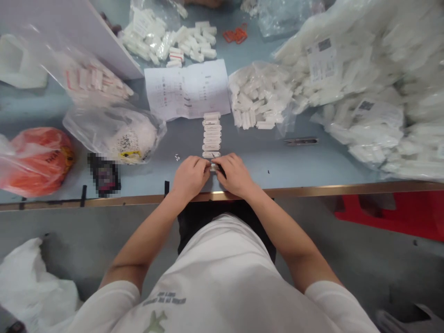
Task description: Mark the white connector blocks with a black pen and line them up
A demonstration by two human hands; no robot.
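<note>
My left hand [191,178] is closed near the table's front edge, its fingertips pressed on a small white plastic piece [212,167]. Opposite it, my right hand [236,175] is also closed, around a slim dark tool [220,170] whose thin tip reaches over the column; its kind is too small to tell. My fingers hide most of the held piece. Just beyond my hands, several similar white plastic pieces [211,138] form a column, with small dark marks on some. A few tiny white bits [177,157] lie left of them.
A printed sheet [187,90] lies behind the column. Bags of white pieces [260,92] crowd the right, near metal snips [301,141]. Leftward are a bag of small parts [135,138] and an orange bag [41,159]. Orange bands [236,34] lie at the back.
</note>
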